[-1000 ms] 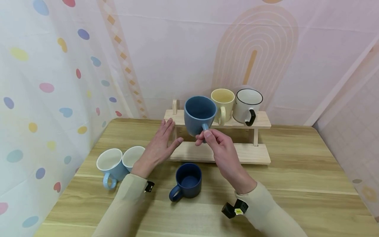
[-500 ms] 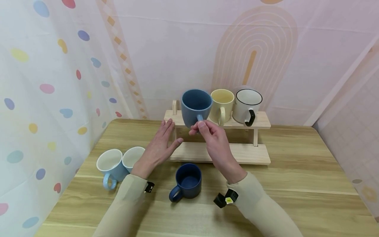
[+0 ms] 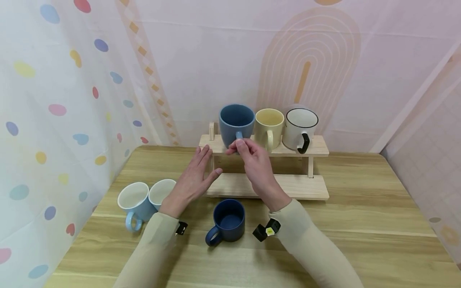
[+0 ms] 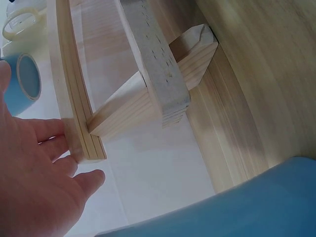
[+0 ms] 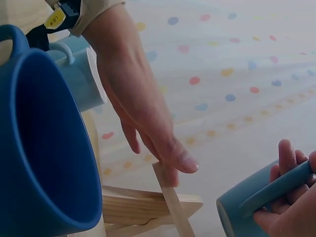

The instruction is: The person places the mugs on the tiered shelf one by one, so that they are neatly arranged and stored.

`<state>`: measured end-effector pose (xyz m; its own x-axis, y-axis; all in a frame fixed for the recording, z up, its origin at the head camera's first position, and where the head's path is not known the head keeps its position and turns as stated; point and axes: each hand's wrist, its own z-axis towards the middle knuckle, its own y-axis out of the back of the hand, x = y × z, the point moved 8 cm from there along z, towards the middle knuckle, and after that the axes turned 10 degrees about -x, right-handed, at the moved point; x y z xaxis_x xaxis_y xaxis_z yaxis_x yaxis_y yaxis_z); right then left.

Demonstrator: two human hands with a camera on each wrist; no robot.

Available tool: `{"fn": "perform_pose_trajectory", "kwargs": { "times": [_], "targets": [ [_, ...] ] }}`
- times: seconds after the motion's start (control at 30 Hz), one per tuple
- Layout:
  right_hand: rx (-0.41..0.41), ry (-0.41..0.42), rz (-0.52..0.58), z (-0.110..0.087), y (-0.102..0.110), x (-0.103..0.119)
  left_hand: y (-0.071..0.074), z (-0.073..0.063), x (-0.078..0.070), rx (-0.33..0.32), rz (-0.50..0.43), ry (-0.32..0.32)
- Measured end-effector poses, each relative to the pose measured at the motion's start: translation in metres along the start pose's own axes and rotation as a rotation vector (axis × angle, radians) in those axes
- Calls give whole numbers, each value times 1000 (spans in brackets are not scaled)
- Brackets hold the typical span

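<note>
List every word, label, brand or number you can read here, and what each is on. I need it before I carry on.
No text is readable.
Yellow tag on the black gear at the right cuff: its marks are too small to read.
Yellow sticker on the black strap at the left cuff: marked, but too blurred to read.
Held mug and shelf: no lettering on the sides in view.

A small fabric-walled space, whether in a home or studio unclear: spotted curtain [image 3: 57, 132] at nine o'clock, arch-printed cloth [image 3: 216, 60] at twelve, wood-grain table [image 3: 216, 268] at six.
</note>
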<state>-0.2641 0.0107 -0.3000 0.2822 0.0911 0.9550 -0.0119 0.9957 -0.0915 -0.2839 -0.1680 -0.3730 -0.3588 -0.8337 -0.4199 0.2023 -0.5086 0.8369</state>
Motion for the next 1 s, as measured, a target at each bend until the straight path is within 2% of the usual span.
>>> {"fn": "perform_pose_trajectory", "kwargs": {
  "times": [0.5,1.0],
  "targets": [
    [-44,-29,-55,21,-8,-14,1,0,0,8,-1,3],
    [-59,-63,-50,28,-9,-28,1,0,-1,5,-12,7]
  ]
}}
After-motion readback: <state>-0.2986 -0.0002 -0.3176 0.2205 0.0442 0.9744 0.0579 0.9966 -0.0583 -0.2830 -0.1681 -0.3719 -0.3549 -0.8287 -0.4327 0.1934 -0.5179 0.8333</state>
